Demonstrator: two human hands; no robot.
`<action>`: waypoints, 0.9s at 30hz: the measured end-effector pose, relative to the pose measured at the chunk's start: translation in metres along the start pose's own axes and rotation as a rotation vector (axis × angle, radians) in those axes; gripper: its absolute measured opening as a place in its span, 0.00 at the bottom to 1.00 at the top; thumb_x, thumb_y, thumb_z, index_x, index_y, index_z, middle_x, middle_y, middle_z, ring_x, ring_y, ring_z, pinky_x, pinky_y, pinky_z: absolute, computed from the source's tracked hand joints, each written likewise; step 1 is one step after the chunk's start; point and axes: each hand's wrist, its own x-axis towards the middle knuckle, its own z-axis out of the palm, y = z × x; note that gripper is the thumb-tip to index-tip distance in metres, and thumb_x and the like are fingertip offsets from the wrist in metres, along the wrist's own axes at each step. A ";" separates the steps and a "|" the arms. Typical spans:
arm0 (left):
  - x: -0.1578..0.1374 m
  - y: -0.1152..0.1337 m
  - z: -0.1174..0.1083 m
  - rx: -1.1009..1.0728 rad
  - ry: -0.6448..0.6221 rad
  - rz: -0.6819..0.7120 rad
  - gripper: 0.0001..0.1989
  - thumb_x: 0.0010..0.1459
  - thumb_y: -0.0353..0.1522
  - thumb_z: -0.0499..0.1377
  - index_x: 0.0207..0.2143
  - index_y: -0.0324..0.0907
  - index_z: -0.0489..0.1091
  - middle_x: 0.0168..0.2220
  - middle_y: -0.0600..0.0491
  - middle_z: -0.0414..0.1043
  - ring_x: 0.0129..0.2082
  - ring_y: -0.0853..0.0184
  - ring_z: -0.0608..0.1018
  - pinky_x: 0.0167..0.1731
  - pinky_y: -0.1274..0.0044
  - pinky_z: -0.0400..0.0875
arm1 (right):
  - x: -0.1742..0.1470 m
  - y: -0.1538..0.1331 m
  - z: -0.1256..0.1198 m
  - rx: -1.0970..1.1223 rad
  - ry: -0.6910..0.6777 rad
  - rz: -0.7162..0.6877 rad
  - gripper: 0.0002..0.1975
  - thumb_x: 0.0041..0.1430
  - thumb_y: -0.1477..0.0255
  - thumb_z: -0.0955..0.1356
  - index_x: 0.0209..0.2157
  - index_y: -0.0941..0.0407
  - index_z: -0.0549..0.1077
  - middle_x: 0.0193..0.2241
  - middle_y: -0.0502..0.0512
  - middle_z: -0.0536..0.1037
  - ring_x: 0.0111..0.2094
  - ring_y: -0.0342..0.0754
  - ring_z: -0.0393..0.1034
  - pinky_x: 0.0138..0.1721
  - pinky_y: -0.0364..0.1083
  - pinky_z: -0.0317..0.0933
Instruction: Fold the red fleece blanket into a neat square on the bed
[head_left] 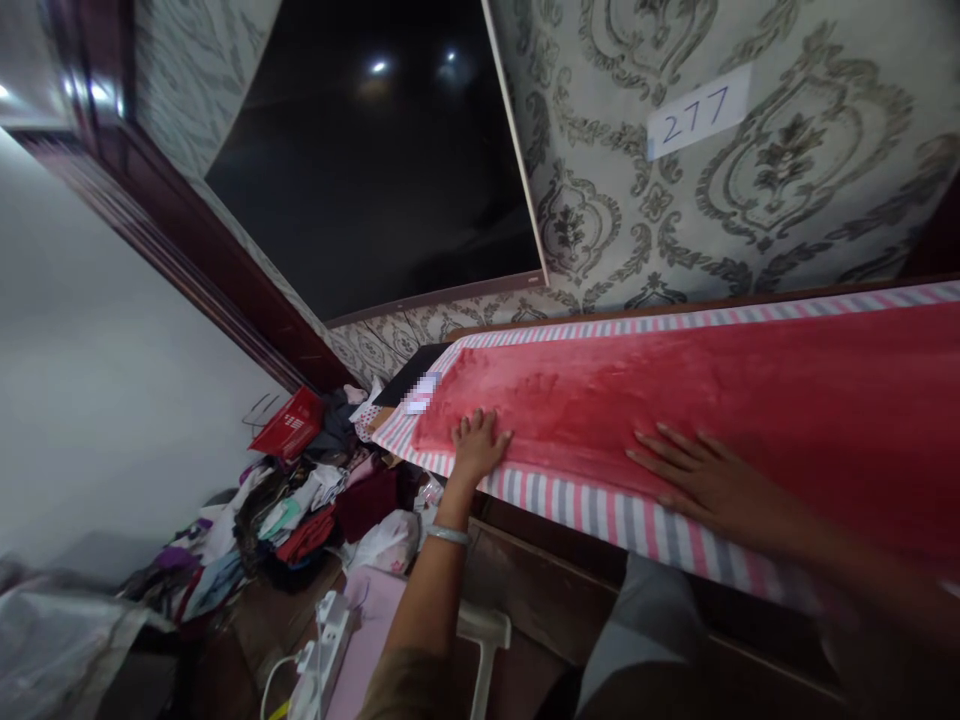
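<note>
A long red velvety cloth (pixel 585 390) lies spread over a pink, grey and white striped cloth (pixel 600 510), whose border shows along both long sides. My left hand (pixel 478 447), with a pale bracelet on the wrist, rests with fingers spread on the red cloth near its left end. Farther right, my right hand (pixel 697 475) lies flat on the same cloth by its front edge, fingers apart. Neither hand grips anything. Darker smudges and creases mark the red surface between and beyond the hands.
A television (pixel 390 150) hangs on the patterned wall, beside a paper marked 277 (pixel 699 110). Heaped clothes (pixel 300 510) and a red bag (pixel 289 422) lie at the left. A white power strip (pixel 328 640) sits at the lower left. My grey-clad leg (pixel 637 625) is below the cloth.
</note>
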 end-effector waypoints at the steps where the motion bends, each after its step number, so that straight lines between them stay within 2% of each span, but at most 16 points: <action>1: 0.000 0.011 -0.002 -0.005 0.029 0.026 0.33 0.67 0.49 0.48 0.69 0.46 0.55 0.72 0.44 0.48 0.71 0.45 0.52 0.66 0.49 0.46 | 0.000 -0.001 0.001 -0.001 0.001 0.001 0.34 0.66 0.47 0.56 0.69 0.42 0.55 0.70 0.50 0.53 0.70 0.62 0.43 0.67 0.68 0.44; 4: 0.002 0.050 -0.002 -0.045 0.107 0.237 0.32 0.67 0.48 0.49 0.70 0.47 0.53 0.73 0.46 0.44 0.73 0.50 0.47 0.68 0.50 0.42 | 0.001 -0.003 0.001 0.019 0.005 0.005 0.33 0.67 0.47 0.56 0.69 0.41 0.55 0.70 0.50 0.53 0.71 0.61 0.42 0.67 0.69 0.43; 7: 0.005 0.087 0.006 -0.084 0.124 0.441 0.33 0.67 0.49 0.49 0.70 0.50 0.52 0.74 0.50 0.40 0.74 0.52 0.42 0.68 0.50 0.37 | 0.002 -0.006 -0.003 0.055 0.007 0.015 0.32 0.66 0.46 0.58 0.68 0.41 0.59 0.69 0.52 0.55 0.70 0.62 0.43 0.67 0.70 0.43; 10: 0.008 0.107 0.018 -0.095 0.048 0.426 0.35 0.65 0.51 0.51 0.70 0.52 0.52 0.74 0.50 0.42 0.73 0.50 0.42 0.68 0.47 0.37 | -0.002 -0.011 -0.012 0.099 -0.042 0.024 0.33 0.66 0.46 0.58 0.67 0.44 0.61 0.68 0.54 0.57 0.70 0.63 0.44 0.66 0.71 0.42; 13: 0.010 0.108 0.028 -0.100 0.019 0.369 0.37 0.64 0.52 0.52 0.71 0.53 0.51 0.74 0.51 0.43 0.73 0.49 0.43 0.68 0.46 0.38 | -0.009 -0.015 -0.027 0.187 -0.096 0.023 0.33 0.66 0.46 0.59 0.66 0.46 0.64 0.67 0.55 0.59 0.70 0.62 0.46 0.66 0.70 0.44; 16: 0.010 0.105 0.031 -0.096 0.030 0.366 0.38 0.63 0.52 0.52 0.71 0.51 0.50 0.74 0.51 0.41 0.73 0.50 0.43 0.68 0.48 0.38 | -0.008 -0.014 -0.045 0.310 -0.102 0.000 0.30 0.65 0.48 0.60 0.59 0.50 0.74 0.61 0.59 0.70 0.63 0.62 0.61 0.63 0.65 0.56; 19: 0.008 0.104 0.029 -0.103 0.026 0.363 0.39 0.63 0.54 0.52 0.71 0.52 0.49 0.74 0.52 0.41 0.73 0.50 0.43 0.68 0.48 0.37 | 0.012 -0.006 -0.057 0.410 0.024 0.033 0.25 0.66 0.53 0.60 0.51 0.52 0.79 0.51 0.61 0.78 0.51 0.59 0.74 0.55 0.61 0.66; 23: 0.007 0.105 0.027 -0.117 0.021 0.358 0.42 0.60 0.59 0.50 0.71 0.53 0.48 0.74 0.53 0.41 0.74 0.51 0.42 0.69 0.49 0.36 | 0.060 0.008 -0.053 0.499 0.275 0.124 0.17 0.62 0.63 0.63 0.48 0.48 0.79 0.48 0.57 0.80 0.49 0.59 0.74 0.52 0.58 0.68; 27: 0.007 0.105 0.028 -0.105 0.018 0.355 0.43 0.59 0.60 0.50 0.71 0.53 0.49 0.74 0.54 0.41 0.74 0.52 0.42 0.69 0.50 0.36 | 0.093 0.014 -0.033 0.425 0.342 0.218 0.16 0.56 0.73 0.65 0.43 0.53 0.79 0.41 0.59 0.80 0.42 0.55 0.75 0.48 0.55 0.69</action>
